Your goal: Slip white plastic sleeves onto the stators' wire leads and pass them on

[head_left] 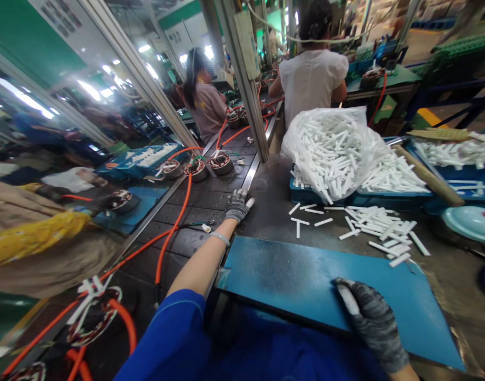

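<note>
Clock positions are read from the middle of the mat (pixel 282 270). At 9 o'clock, a co-worker's yellow sleeve (pixel 39 238) lies across the line from the wearer. At 10 o'clock, stators (pixel 221 164) stand on the line (pixel 179 203), with an orange cable (pixel 184 214) looping past them. Nearer, also at 10 o'clock, the gloved left hand (pixel 238 206) is palm down over the rail (pixel 251 173), fingers extended, thumb apart, nothing visibly held; contact cannot be confirmed. At 12 o'clock, a clear bag (pixel 356 119) of white tubes sits on a blue tray (pixel 385 200). At 4 o'clock, the gloved right hand (pixel 371 320) is over the mat, thumb alongside the bent fingers; its opening and any grip cannot be told. At 1 o'clock, loose tubes (pixel 379 225) lie scattered beyond the mat.
</note>
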Demonstrator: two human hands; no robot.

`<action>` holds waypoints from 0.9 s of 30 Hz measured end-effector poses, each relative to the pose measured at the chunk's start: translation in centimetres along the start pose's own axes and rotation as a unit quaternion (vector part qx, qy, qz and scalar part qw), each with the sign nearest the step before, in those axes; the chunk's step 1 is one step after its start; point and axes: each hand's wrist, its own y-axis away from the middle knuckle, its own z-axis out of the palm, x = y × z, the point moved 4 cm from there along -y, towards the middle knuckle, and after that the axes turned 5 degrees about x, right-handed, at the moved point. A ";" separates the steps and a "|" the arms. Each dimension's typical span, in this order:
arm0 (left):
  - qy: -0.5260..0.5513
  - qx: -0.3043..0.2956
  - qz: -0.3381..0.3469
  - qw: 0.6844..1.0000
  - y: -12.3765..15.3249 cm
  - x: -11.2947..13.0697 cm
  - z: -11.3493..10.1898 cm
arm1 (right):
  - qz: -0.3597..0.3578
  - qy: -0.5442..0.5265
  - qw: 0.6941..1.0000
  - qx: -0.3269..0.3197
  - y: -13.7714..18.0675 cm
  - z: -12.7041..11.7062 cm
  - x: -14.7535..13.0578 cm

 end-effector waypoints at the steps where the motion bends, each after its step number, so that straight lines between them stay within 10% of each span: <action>1: 0.000 0.000 0.001 1.000 0.0 0.0 0.0 | 0.001 0.000 1.000 -0.001 0.0 0.0 0.0; 27: -0.002 -0.001 0.000 1.000 -0.1 0.0 0.1 | -0.027 0.021 0.999 0.021 -0.7 -0.3 -0.6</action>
